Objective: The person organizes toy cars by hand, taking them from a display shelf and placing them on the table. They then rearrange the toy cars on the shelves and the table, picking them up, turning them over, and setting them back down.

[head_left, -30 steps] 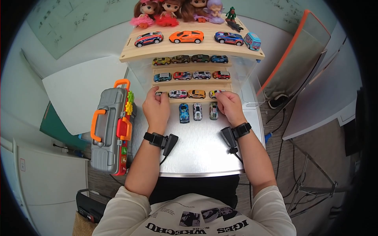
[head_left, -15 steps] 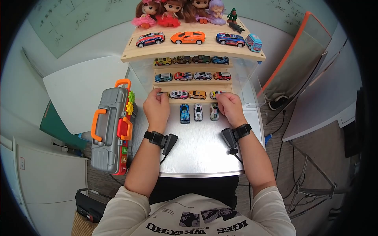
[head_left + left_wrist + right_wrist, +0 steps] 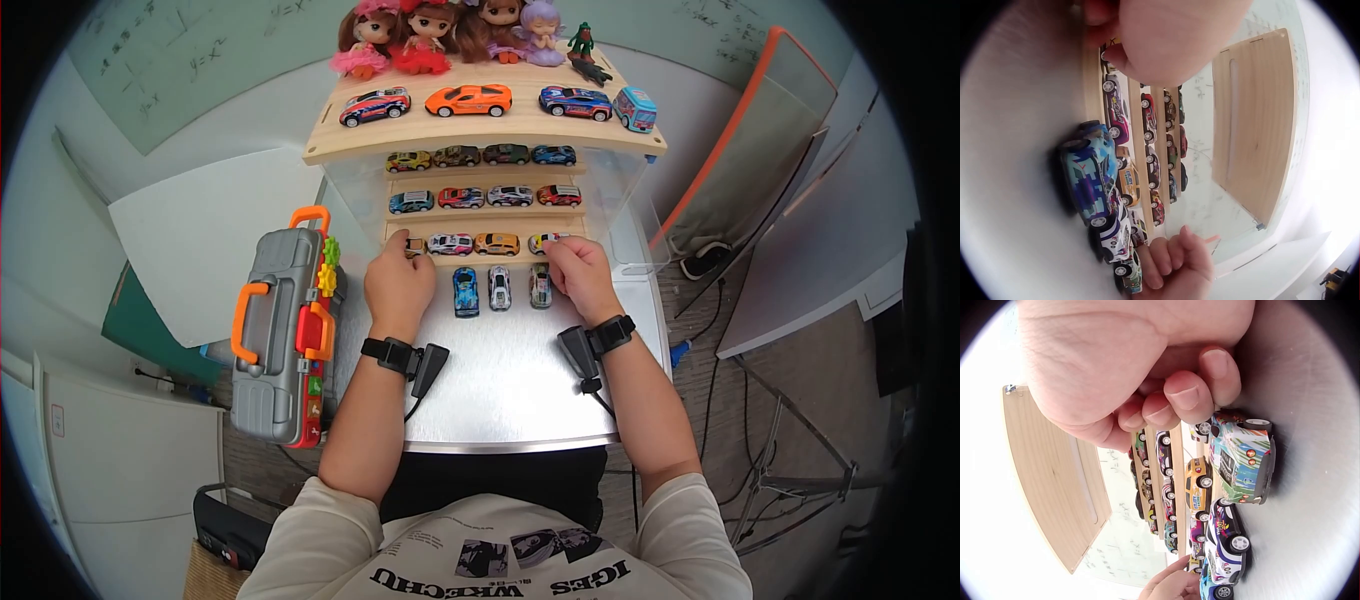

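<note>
My left hand [image 3: 397,290] is at the left end of the lowest wooden step [image 3: 460,262]. Its index finger and thumb are around a small yellow-and-black toy car [image 3: 416,247], partly covered. At the other end, my right hand [image 3: 582,280] has curled fingers, with fingertips at a white-and-yellow toy car [image 3: 540,243] whose right end is hidden. Between these two stand a white-and-pink car [image 3: 450,244] and an orange car [image 3: 497,244]. In front, on the metal tabletop, are a blue car [image 3: 466,292], a white car [image 3: 499,288] and a green patterned car [image 3: 540,286].
More small cars line the two upper steps [image 3: 485,182] between clear side panels. On the wooden top [image 3: 420,136] stand bigger cars, a blue bus [image 3: 635,110], dolls [image 3: 425,40] and small figures. A grey toolbox [image 3: 270,340] with orange handles stands left of my left arm.
My left index finger has straightened and its thumb has dropped lower, so more of the yellow-and-black car shows. My right hand stays at its car. The head view has shifted slightly.
</note>
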A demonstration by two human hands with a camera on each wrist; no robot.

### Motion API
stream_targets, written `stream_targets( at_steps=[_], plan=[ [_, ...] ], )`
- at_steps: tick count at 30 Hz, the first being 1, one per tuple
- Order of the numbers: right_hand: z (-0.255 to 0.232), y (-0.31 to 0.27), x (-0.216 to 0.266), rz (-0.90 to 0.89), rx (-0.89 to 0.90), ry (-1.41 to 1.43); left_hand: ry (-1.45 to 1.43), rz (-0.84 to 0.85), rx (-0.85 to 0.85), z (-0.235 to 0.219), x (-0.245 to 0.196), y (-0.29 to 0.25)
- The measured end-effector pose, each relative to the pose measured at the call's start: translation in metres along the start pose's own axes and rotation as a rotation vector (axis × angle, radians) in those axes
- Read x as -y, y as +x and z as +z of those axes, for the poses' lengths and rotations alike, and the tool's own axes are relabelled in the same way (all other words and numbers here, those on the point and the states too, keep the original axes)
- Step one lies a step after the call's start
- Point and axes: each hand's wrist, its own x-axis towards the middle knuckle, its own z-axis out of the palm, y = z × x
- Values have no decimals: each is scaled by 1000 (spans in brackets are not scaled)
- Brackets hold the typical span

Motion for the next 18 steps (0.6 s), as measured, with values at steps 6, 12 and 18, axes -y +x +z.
stream_targets(
  at_steps=[6,12,18],
  plan=[
    [-1,1,-1,2,4,-3,22,-29,77,-9,-6,-1],
    [-1,1,-1,27,-1,28,41,9,105,-20,-15,-7],
    [-2,1,0,26,21,-1,72,92,288,-46,-16,-22]
  ],
)
